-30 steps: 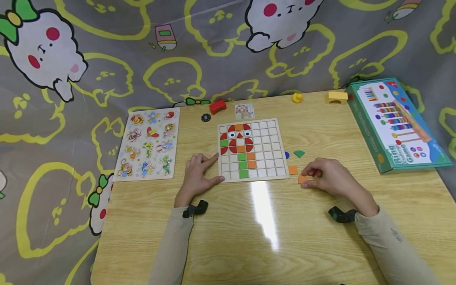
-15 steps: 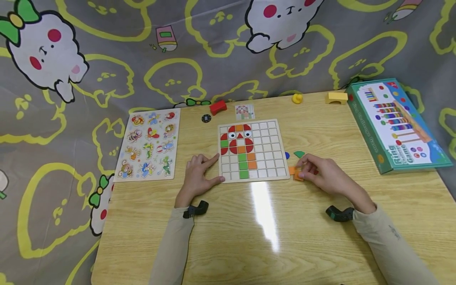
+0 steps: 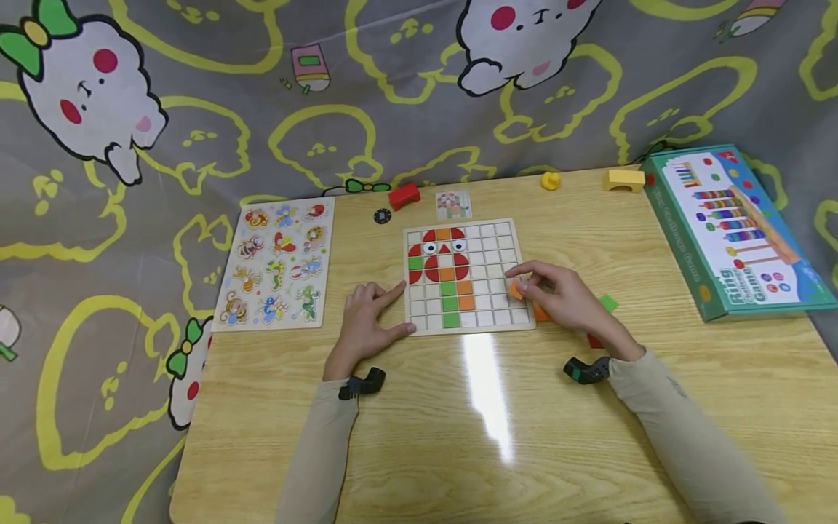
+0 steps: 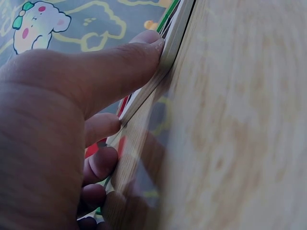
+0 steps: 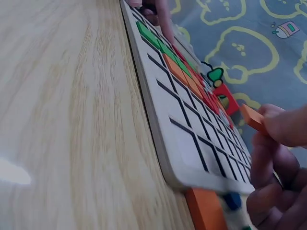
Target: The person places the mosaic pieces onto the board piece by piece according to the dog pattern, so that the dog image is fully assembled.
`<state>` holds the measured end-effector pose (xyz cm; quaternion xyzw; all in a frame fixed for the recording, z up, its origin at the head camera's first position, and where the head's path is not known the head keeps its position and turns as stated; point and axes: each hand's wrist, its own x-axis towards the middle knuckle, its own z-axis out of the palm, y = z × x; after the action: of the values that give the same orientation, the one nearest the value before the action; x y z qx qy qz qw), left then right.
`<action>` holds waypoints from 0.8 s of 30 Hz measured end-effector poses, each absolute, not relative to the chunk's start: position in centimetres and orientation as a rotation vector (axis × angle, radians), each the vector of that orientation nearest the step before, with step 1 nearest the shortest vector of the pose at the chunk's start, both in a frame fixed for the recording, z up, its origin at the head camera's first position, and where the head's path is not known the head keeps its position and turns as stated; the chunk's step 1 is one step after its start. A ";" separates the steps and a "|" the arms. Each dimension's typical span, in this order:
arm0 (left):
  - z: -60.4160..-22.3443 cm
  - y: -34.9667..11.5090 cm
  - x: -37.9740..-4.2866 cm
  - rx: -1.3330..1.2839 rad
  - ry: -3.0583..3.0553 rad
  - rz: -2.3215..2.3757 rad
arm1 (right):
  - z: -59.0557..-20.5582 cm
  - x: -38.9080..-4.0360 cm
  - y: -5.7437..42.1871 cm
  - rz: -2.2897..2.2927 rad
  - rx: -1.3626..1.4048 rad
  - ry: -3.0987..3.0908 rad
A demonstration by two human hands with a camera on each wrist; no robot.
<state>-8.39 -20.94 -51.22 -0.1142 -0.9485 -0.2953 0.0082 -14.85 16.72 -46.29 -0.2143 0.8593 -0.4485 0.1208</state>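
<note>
Pinched between the thumb and finger of my right hand (image 3: 553, 291) is an orange square tile (image 3: 516, 290), raised over the right side of the white grid board (image 3: 487, 316). The right wrist view shows this orange tile (image 5: 253, 118) tilted at the fingertips. My left hand (image 3: 368, 320) touches the board's near left corner with the thumb and its left edge with the index finger. Red, green and orange tiles, with two eye tiles, form a bird-like pattern (image 3: 447, 271) on the board. Another orange tile (image 3: 542, 314) lies against the board's right edge, partly hidden by my right hand.
A green tile (image 3: 609, 303) and a red tile (image 3: 594, 341) lie beside my right wrist. Behind the board are a picture card (image 3: 453, 205), a red block (image 3: 404, 195) and a black disc (image 3: 382, 215). An insect puzzle (image 3: 275, 266) lies left; a game box (image 3: 740, 233) stands right.
My right hand took up the orange tile from the table beside the board and moved left with it, over the board's right side. My left hand stayed at the corner.
</note>
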 end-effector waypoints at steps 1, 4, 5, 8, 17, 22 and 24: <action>-51.2 -20.9 -8.4 -0.358 -2.963 -0.927 | -46.4 -15.0 16.4 -1.312 -0.624 2.505; -51.3 -20.9 -8.4 -0.358 -2.961 -0.927 | -46.7 -15.4 15.5 -1.343 -0.586 2.495; -51.3 -20.9 -8.4 -0.359 -2.963 -0.924 | -46.8 -15.6 15.2 -1.357 -0.566 2.491; -51.3 -21.0 -8.5 -0.358 -2.969 -0.920 | -47.2 -15.8 14.2 -1.413 -0.532 2.496; -51.2 -21.0 -8.6 -0.352 -2.984 -0.926 | -48.0 -16.4 12.2 -1.308 -0.758 2.631; -51.2 -21.1 -8.6 -0.342 -2.981 -0.937 | -48.2 -16.6 11.4 -1.188 -0.847 2.710; -51.2 -21.1 -8.6 -0.342 -2.981 -0.935 | -48.2 -16.7 11.2 -1.125 -0.837 2.732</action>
<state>-8.62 -21.05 -51.25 -0.1088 -0.9485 -0.2976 -0.0006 -16.66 11.17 -48.21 -0.2724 0.8891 -0.3660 0.0354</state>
